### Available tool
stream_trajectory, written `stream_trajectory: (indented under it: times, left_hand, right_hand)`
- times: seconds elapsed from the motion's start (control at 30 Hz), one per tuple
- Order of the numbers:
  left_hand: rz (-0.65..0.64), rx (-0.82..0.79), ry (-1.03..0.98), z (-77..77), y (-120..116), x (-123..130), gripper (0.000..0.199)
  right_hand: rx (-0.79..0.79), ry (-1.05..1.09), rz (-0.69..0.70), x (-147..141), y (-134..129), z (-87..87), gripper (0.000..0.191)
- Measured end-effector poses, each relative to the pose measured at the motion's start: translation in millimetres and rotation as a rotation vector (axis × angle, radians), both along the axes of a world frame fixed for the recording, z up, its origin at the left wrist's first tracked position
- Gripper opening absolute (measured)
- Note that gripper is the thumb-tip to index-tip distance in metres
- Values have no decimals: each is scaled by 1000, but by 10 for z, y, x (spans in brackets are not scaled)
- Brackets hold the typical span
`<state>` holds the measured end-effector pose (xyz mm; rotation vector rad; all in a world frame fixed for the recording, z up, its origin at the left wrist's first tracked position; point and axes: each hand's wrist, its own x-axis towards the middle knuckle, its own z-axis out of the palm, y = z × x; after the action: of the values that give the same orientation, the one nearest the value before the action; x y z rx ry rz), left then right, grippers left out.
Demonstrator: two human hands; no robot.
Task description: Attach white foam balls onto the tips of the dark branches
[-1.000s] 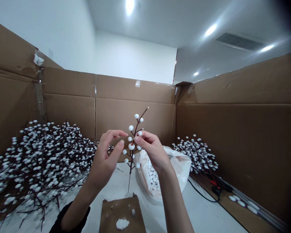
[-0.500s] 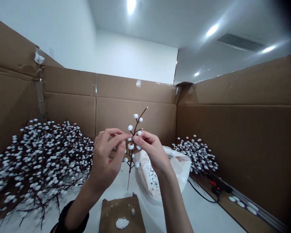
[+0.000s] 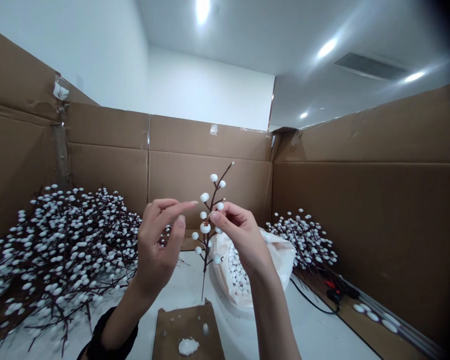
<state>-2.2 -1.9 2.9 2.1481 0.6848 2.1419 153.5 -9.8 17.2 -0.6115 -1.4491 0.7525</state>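
Upright in the middle of the view is a brown artificial berry branch (image 3: 206, 250) with several white berries on its twigs. My right hand (image 3: 240, 230) pinches its stem between thumb and fingers, about halfway up. Just left of the branch, my left hand (image 3: 159, 240) is held with thumb and index finger apart, nothing between them. Its index fingertip points at the twigs, a little short of them. Below the branch lies a piece of cardboard (image 3: 168, 330) bearing a blob of white paste (image 3: 188, 346) and small white smears.
Behind my right forearm, a white plastic bag (image 3: 281, 255) holds many loose white berries (image 3: 238, 275). Piles of berry branches lie at left (image 3: 78, 240) and right (image 3: 303, 237). Cardboard walls (image 3: 210, 170) surround the white table (image 3: 315, 335). A black cable (image 3: 315, 304) runs at right.
My left hand has drawn back to the left, off the twigs, and its thumb and index finger have parted. The branch in my right hand has shifted slightly right.
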Motion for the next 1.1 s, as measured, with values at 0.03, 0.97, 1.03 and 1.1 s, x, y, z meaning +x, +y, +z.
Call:
stream_trajectory:
  times: [0.03,0.97,1.03,1.1]
  left_hand:
    - [-51,-74,-45,4,12,6,24]
    - [-430,-518,-380,59,-56,42,18]
    - [-412,-536,-344,63,-57,29,20]
    - [-396,-542,-297,68,-61,29,20]
  right_hand:
    - [-5,-11,20,-13,-20,1,25]
    - [-6,-3,18,-58,54,-23,14]
    - [26,100,-41,-55,49,-13,13]
    - [46,191,-50,-87,43,-10,13]
